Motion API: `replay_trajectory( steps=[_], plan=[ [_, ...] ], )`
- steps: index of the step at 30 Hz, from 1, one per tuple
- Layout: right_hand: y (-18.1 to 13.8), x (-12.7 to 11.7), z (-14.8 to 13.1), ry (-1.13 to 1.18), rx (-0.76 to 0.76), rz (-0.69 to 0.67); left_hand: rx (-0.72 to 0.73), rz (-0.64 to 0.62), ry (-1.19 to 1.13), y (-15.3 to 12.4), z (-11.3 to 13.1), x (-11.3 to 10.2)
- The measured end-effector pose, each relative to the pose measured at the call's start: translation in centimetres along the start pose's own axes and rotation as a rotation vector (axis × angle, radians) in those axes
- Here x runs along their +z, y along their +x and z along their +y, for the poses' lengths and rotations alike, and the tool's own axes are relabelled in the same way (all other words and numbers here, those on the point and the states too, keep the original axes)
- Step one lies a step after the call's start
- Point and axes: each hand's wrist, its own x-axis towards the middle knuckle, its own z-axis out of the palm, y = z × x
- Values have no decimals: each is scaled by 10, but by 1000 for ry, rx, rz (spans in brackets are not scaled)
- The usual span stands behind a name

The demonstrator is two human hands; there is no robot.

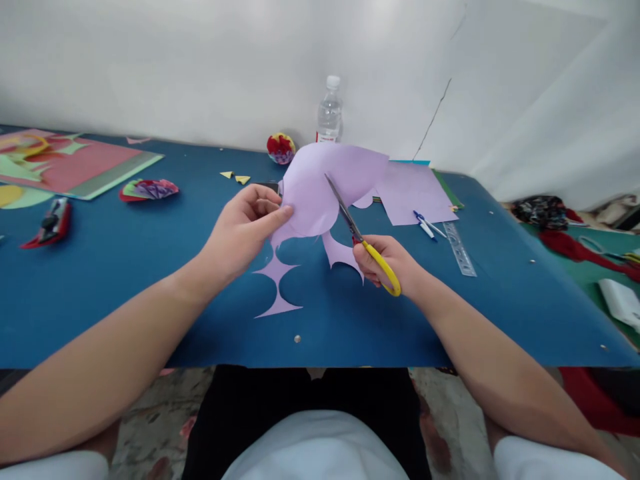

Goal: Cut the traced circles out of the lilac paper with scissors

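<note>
The person sits at a blue table (125,267) and works with both hands above its middle. The left hand (240,230) pinches a lilac paper sheet (320,187) between the thumb and the fingers, and holds it lifted over the table. The sheet curves upward, and its cut lower edge hangs down in pointed scallops, which touch the table surface. The right hand (385,263) is closed through the yellow handles of the scissors (357,237). The blades are open a little and they lie against the sheet, pointing up and away from the person.

Just behind the work lies a second lilac sheet (415,193) flat on the table, with 2 pens (427,227) on its near corner and a clear ruler (460,248) beside them. A water bottle (329,110) stands at the wall, and a small paper ball (281,148) is near it. At the far left lie coloured paper sheets (75,167), a folded paper flower (149,189) and a red tool (50,223).
</note>
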Motion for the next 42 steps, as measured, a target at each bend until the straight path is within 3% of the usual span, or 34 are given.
replay_trajectory(
  steps=[4, 11, 16, 21, 25, 29, 31, 34, 36, 39, 42],
  plan=[
    [1, 0, 0, 71, -6, 33, 63, 53, 33, 0, -1, -1],
    [-2, 1, 0, 126, -59, 11, -254, -261, -184, -3, -5, 4],
    [-1, 2, -1, 137, -103, 18, -236, -386, -73, -5, -9, 3],
    [1, 2, 2, 119, -115, 22, -53, -344, 142, -2, -12, 0],
    [2, 2, 5, 130, -112, -1, 159, -147, 470, -3, -19, 2],
    [5, 3, 11, 114, -119, 2, 174, 4, 429, -10, -20, 9],
    [6, 4, 13, 112, -130, 6, 111, -109, 328, -15, -19, 12],
    [6, 8, 13, 120, -149, 19, -181, -473, 6, -23, -15, 18],
    [5, 12, 12, 132, -151, 35, -371, -604, -260, -28, -11, 22],
    [4, 17, 9, 148, -122, 56, -520, -571, -520, -30, -4, 27],
    [4, 20, 8, 148, -104, 49, -604, -414, -634, -26, 0, 28]
  ],
)
